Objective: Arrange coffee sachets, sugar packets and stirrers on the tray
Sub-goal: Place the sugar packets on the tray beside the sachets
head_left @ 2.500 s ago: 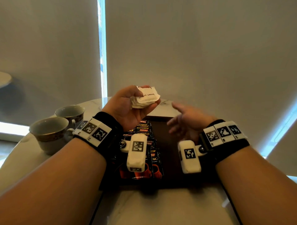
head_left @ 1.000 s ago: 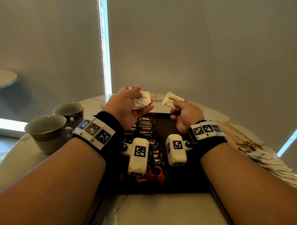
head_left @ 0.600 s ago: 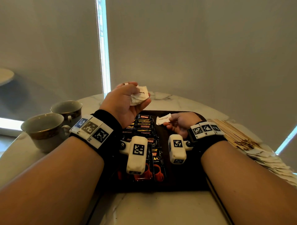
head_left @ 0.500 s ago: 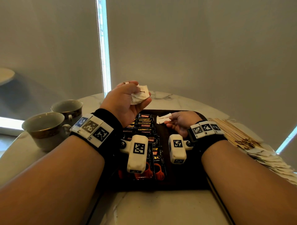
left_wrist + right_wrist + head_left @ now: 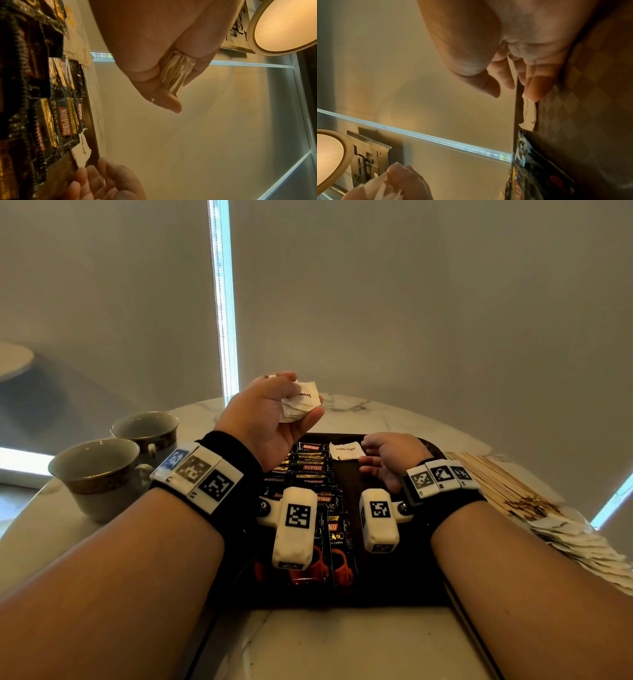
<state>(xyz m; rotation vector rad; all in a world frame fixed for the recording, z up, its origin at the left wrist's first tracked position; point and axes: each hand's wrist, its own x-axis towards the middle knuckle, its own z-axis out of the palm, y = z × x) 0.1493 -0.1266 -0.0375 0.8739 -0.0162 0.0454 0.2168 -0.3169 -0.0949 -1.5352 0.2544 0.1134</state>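
Tray (image 5: 421, 583), dark, sits at lower centre of the head view on a marble table (image 5: 342, 645). Coffee sachets (image 5: 310, 470) fill its left column in an overlapping row. One sugar packet (image 5: 346, 450) lies flat at the tray's far edge, just right of the sachets. Right hand (image 5: 390, 460) hovers beside it, fingers loosely spread, gripping nothing. Left hand (image 5: 270, 419), raised at centre frame, clutches a bunch of sugar packets (image 5: 301, 402). Stirrers (image 5: 503, 487) lie at right, off the tray.
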